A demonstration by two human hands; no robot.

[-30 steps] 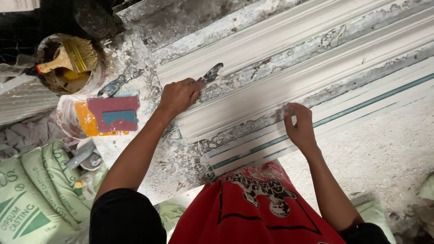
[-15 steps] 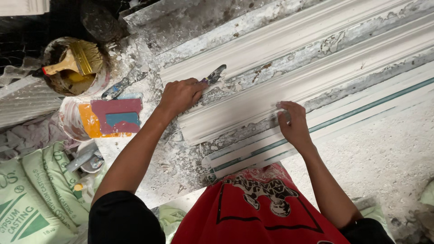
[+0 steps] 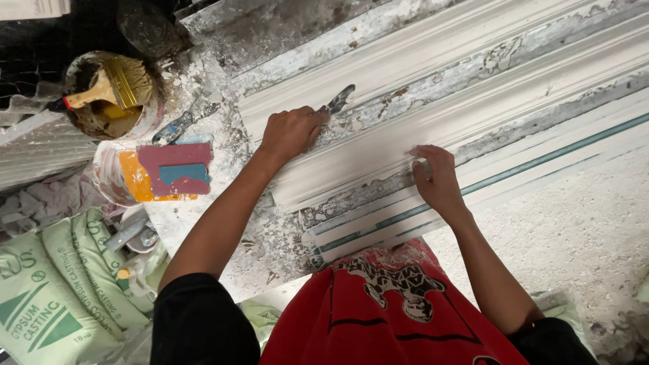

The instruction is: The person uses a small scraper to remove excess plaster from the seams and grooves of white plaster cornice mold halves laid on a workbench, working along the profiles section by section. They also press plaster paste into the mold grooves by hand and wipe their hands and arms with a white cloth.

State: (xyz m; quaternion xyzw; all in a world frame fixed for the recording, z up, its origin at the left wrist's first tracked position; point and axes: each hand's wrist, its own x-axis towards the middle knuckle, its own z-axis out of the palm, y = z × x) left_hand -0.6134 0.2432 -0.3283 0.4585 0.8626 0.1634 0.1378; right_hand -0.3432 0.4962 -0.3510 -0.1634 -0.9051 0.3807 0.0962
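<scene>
At nine to ten o'clock sit green plaster sacks [image 3: 47, 297], a taped bucket [image 3: 145, 172] and a pot with a brush [image 3: 111, 91]. Toward the centre, the left hand [image 3: 291, 132] is clenched around a scraper [image 3: 338, 100], its blade on the white moulding [image 3: 433, 128]. At three o'clock the right hand [image 3: 439, 179] lies flat, fingers extended, grasping nothing. Crusted plaster remains along the grooves, so cleaning looks unfinished; the near faces appear smooth.

A wide paintbrush [image 3: 111, 86] sits in the round bucket [image 3: 145, 118], left of the long plaster moulding [image 3: 433, 128]; printed sacks [image 3: 51, 297] lie below.
</scene>
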